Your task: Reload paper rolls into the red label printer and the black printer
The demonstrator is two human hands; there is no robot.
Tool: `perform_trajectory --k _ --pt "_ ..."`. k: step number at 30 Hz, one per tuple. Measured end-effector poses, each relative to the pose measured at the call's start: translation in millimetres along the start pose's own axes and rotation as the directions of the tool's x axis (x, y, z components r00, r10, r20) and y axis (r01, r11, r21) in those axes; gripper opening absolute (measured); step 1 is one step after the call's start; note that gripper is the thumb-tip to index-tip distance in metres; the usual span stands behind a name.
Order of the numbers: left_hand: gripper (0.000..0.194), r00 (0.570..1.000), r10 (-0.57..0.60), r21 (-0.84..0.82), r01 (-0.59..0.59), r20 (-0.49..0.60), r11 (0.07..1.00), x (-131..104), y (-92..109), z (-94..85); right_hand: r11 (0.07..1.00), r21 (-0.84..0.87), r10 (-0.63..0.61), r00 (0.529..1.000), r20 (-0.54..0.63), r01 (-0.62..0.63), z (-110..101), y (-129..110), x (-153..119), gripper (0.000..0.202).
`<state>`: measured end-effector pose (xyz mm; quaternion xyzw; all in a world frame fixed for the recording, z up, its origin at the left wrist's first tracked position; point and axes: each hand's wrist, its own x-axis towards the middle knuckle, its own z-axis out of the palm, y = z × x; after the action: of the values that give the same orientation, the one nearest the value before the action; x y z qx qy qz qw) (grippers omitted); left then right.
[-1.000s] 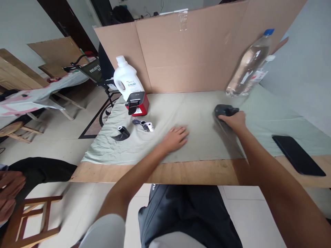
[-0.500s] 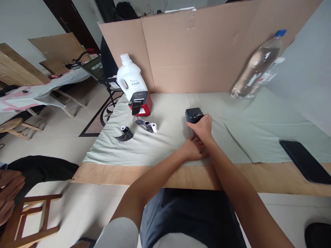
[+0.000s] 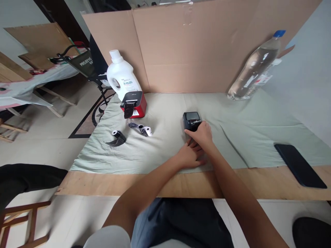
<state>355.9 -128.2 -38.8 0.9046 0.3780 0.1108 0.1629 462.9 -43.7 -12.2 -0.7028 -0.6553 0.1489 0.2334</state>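
A small black device (image 3: 191, 116) with a grey screen stands on the pale green cloth (image 3: 165, 151). My right hand (image 3: 201, 134) grips its near end, thumb on the left side and fingers on the right. Just below, my left hand (image 3: 190, 155) lies on the cloth with its fingers spread, holding nothing that shows; its fingertips are partly under my right hand. To the left are a black and red printer (image 3: 139, 106), a small white roll (image 3: 148, 131) with dark crumpled film, and a black roll (image 3: 119, 138) with a loose tail.
Behind the printer stands a white jug (image 3: 124, 77). Two clear bottles, the larger (image 3: 256, 65) with a blue cap, lean at the right against a cardboard wall (image 3: 181, 44). A black phone (image 3: 300, 165) lies near the right front edge. A person's dark-clothed leg shows at far left.
The device's screen now faces up more toward the camera, with my right hand still on it. My left hand stays flat below. The whole view has shifted slightly.
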Motion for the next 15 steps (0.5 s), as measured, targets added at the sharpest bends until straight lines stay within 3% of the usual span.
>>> perform_trajectory --k 3,6,8,9,10,11,12,13,14,15 --pt "0.059 1.0 0.009 -0.022 -0.009 -0.007 1.0 -3.1 1.6 -2.8 0.996 0.038 -0.089 0.993 0.081 0.087 -13.3 17.8 -2.2 0.075" --pt "0.037 0.998 0.01 -0.147 -0.018 -0.055 0.989 -10.2 2.9 -12.1 0.973 0.203 -0.151 0.969 0.193 0.111 -25.0 36.4 5.6 0.073" --pt "0.028 0.974 -0.136 -0.305 0.076 -0.18 0.949 -12.0 -2.2 -22.9 0.936 0.345 -0.164 0.954 0.252 0.069 -28.9 46.0 15.4 0.074" --pt "0.031 0.923 -0.28 -0.416 0.153 -0.264 0.896 -10.3 -7.8 -29.8 0.911 0.408 -0.174 0.95 0.258 0.056 -29.1 49.8 20.1 0.074" --pt "0.032 0.828 -0.453 -0.544 0.226 -0.33 0.808 -6.4 -15.7 -37.6 0.885 0.463 -0.193 0.95 0.247 0.059 -28.2 53.1 23.9 0.072" --pt "0.028 0.701 -0.621 -0.669 0.276 -0.352 0.69 -0.3 -25.6 -46.3 0.86 0.505 -0.215 0.951 0.223 0.076 -26.3 56.0 26.5 0.069" --pt "0.021 0.576 -0.751 -0.77 0.302 -0.323 0.563 7.7 -37.2 -55.5 0.84 0.533 -0.236 0.952 0.193 0.1 -23.6 58.8 27.6 0.066" --pt "0.016 0.49 -0.835 -0.837 0.323 -0.25 0.441 16.9 -49.7 -64.9 0.83 0.544 -0.251 0.954 0.164 0.125 -20.6 61.4 27.2 0.064" --pt "0.015 0.453 -0.877 -0.869 0.357 -0.161 0.344 26.6 -62.5 -73.9 0.829 0.54 -0.261 0.955 0.139 0.148 -17.5 64.0 25.8 0.063" --pt "0.017 0.456 -0.887 -0.874 0.402 -0.068 0.274 35.9 -74.7 -82.0 0.835 0.524 -0.263 0.958 0.116 0.166 -14.9 66.5 23.6 0.063"
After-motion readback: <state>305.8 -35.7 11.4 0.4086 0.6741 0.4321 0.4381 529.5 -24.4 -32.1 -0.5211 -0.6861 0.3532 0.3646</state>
